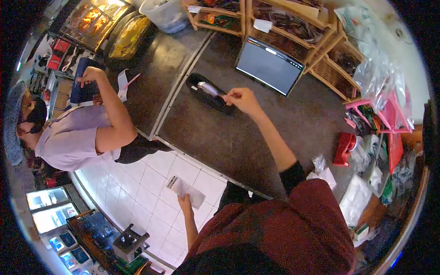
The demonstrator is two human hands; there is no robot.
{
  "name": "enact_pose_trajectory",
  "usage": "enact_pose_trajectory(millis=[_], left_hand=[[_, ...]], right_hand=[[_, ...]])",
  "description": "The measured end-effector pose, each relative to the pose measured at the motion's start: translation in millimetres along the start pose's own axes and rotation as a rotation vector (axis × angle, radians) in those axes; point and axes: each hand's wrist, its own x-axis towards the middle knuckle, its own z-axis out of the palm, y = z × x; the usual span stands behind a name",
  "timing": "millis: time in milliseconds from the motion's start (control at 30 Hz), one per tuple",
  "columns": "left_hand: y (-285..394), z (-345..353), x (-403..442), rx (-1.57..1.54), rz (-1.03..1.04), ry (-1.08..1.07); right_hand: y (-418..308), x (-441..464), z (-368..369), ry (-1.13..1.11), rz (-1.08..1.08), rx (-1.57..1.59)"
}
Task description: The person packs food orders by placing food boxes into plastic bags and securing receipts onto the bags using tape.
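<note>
Head view: seen with right hand (243, 101) extended over the dark grey worktop (220, 137), fingers closed in a pinch at the near end of the elongated black case (197, 86) with a pale item inside; case lying on the worktop, near its metal-edged seam (179, 91). Holds in left hand (184, 201), fingers closed on one edge, a flat pale packet (190, 192) with dark print at one end, above the white tiled floor (158, 197). Beyond the case, noted: black-framed flat screen (270, 65), lying face up before tan woven racks (293, 27). Farther to the right, noted: red tape dispenser (343, 149), near clear plastic bags (362, 158). Across the seam, noted: co-worker in lilac shirt (75, 135), one hand at a dark blue flat object (84, 85).
</note>
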Motion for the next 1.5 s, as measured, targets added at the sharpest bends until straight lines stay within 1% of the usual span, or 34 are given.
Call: enact_pose_trajectory(millis=[33,67,100,133,167,200,267,333,400,467,533,600,633,667,733,767,800,833,867,900,933,967,1000,1033,1067,1100,1133,1167,1233,1300,1367,1400,1467,1500], left_hand=[[13.5,8.5,-8.9,0.018,-0.012,-0.012],[14.5,14.0,-14.2,0.02,-0.013,-0.018],[15.2,15.0,-20.4,-0.018,0.029,-0.023],[27.7,22.2,-28.3,-0.055,0.075,-0.032],[39.4,31.5,-38.2,-0.063,0.009,-0.007],[53.4,40.0,-42.1,-0.05,0.009,-0.017],[75.9,61.0,-49.6,-0.009,0.031,-0.121],[108.6,93.6,-68.3,-0.083,0.103,-0.137],[139.8,132.3,-94.6,-0.142,0.13,-0.206],[168.5,171.8,-127.0,-0.208,0.15,-0.278],[183.2,205.4,-169.7,-0.33,0.106,-0.395],[180.7,243.2,-206.0,-0.365,0.102,-0.497],[179.5,262.7,-226.3,-0.413,0.124,-0.562],[182.0,283.8,-251.7,-0.395,0.083,-0.565],[169.0,323.0,-286.4,-0.363,0.067,-0.803],[161.4,344.4,-308.1,-0.415,0.064,-0.92],[141.4,366.7,-318.0,-0.291,0.157,-0.943],[121.6,391.1,-325.0,-0.29,0.36,-1.02],[106.2,407.4,-330.3,-0.232,0.419,-1.059],[108.7,409.9,-338.8,0.011,0.499,-1.028],[95.8,411.5,-336.0,0.01,0.496,-1.028],[71.4,415.5,-323.8,0.186,0.762,-1.001],[47.1,420.4,-311.0,0.364,1.025,-0.957],[23.7,420.3,-302.3,0.464,1.064,-0.895],[24.9,416.2,-304.0,0.466,1.062,-0.895],[29.9,411.8,-306.1,0.57,1.22,-0.782],[32.9,409.0,-306.6,0.672,1.373,-0.658],[29.0,408.1,-302.5,0.819,1.413,-0.789],[26.1,407.4,-305.6,0.795,1.401,-0.789],[24.9,404.5,-309.6,0.77,1.392,-0.79],[23.6,393.8,-314.3,0.873,1.474,-0.783],[21.4,392.5,-314.2,0.877,1.472,-0.776],[16.3,392.3,-312.4,0.998,1.562,-0.771],[17.7,391.8,-311.7,1.048,1.55,-0.803]], right_hand=[[3.3,-12.0,-3.1,0.004,0.001,-0.005],[9.5,-25.2,-5.1,0.031,-0.013,-0.124],[17.4,-38.4,-7.3,0.063,-0.02,-0.237],[25.6,-43.0,-3.1,0.078,-0.01,-0.232],[31.6,-41.9,8.7,0.219,-0.01,-0.507],[33.7,-41.1,18.2,0.355,-0.006,-0.783],[25.5,-33.7,22.7,0.357,0.069,-0.822],[36.5,-40.6,8.3,0.365,0.161,-0.865],[58.7,-54.0,-13.8,0.342,0.391,-0.768],[18.1,-98.2,-47.0,0.217,0.272,-0.657],[-31.9,-164.8,-79.8,0.155,0.109,-0.128],[-51.7,-249.4,-115.6,0.152,-0.159,0.137],[-60.2,-295.6,-143.0,0.119,-0.182,0.157],[-61.3,-341.3,-171.1,0.083,-0.206,0.181],[-48.0,-411.9,-214.2,0.245,0.068,0.025],[-39.1,-447.0,-228.8,0.334,0.125,0.128],[-25.7,-478.2,-241.1,0.419,0.183,0.228],[-6.4,-509.4,-253.2,0.454,0.3,0.143],[15.4,-533.9,-259.8,0.488,0.413,0.059],[31.6,-548.5,-259.3,0.485,0.415,0.057],[47.4,-561.0,-257.5,0.468,0.501,0.048],[70.2,-573.2,-256.8,0.45,0.584,0.037],[117.9,-588.3,-252.5,0.433,0.562,-0.205],[129.3,-588.0,-251.9,0.444,0.486,-0.314],[133.5,-582.4,-249.2,0.452,0.41,-0.418],[120.8,-565.6,-254.8,0.45,0.411,-0.415],[95.1,-537.4,-268.0,0.565,0.343,-0.485],[78.9,-510.2,-276.1,0.672,0.266,-0.552],[71.2,-471.0,-278.2,0.695,0.186,-0.434],[75.8,-438.7,-275.3,0.527,0.144,-0.24],[107.4,-413.5,-277.6,0.266,0.16,-0.34],[116.9,-406.8,-277.5,0.26,0.156,-0.338],[132.2,-396.5,-276.0,0.089,0.181,-0.435],[142.8,-393.4,-272.6,0.084,0.178,-0.433]])
